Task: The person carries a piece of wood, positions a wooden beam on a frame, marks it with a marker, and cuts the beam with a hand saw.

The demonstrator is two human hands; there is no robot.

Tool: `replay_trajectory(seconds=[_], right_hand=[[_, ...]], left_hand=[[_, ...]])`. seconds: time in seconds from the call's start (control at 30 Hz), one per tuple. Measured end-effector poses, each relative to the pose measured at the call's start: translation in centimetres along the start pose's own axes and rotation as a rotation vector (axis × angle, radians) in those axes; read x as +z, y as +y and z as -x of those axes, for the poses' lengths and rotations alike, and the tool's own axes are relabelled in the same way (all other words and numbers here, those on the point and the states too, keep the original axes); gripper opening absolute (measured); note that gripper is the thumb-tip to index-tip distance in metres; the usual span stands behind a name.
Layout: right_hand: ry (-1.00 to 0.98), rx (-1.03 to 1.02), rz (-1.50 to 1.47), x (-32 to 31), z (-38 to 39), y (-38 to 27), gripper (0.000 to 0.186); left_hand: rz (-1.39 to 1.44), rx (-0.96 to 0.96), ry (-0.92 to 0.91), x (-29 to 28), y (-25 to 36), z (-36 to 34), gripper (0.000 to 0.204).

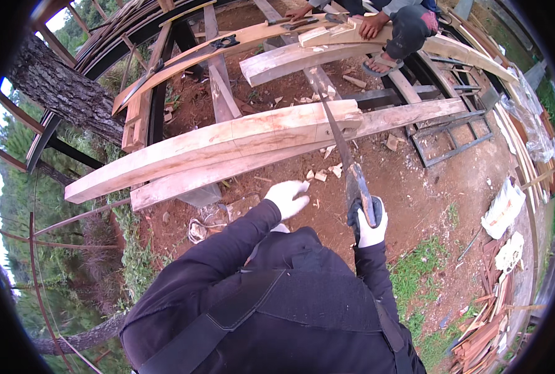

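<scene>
Gripping the handle of a long handsaw (339,140), the right hand (369,225) is clenched around it, white-gloved, so the blade runs up and away from the body and meets the far edge of a long pale curved plank (227,140). That angle puts the teeth across the plank's width, near its right-hand part, where a notch or joint shows in the wood. The left hand (287,196), also gloved, hangs loose above the red dirt just short of the plank's near edge, fingers slack and holding nothing.

A second, thinner plank (184,181) lies against the first one's near edge, both resting on dark metal rails (377,96) that keep them off the ground. Wood chips (327,171) lie scattered below the cut. At the far end, another person's hand (372,26) presses on a further curved timber (302,56), apparently steadying it.
</scene>
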State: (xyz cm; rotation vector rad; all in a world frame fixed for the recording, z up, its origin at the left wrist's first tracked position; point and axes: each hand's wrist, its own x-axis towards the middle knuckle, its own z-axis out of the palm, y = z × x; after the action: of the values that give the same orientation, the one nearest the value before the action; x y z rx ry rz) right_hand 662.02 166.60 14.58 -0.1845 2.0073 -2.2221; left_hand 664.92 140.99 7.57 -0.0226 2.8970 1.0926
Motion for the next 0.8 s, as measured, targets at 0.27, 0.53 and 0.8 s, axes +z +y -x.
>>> replay_trajectory(seconds=[0.27,0.53,0.8], right_hand=[[0.006,-0.037,-0.017,-1.2,-1.0,0.9,0.019],[0.02,-0.061,0.06,-1.0,-0.6,1.0,0.015],[-0.006,-0.046,0.08,-0.9,-0.8,0.5,0.019]], left_hand=[[0.082,-0.268,-0.678,4.6,-7.0,6.8,0.055],[0.051,-0.965,-0.381,5.5,-16.5,12.8,0.069],[-0.078,-0.912,-0.507,8.6,-21.4,17.7,0.06]])
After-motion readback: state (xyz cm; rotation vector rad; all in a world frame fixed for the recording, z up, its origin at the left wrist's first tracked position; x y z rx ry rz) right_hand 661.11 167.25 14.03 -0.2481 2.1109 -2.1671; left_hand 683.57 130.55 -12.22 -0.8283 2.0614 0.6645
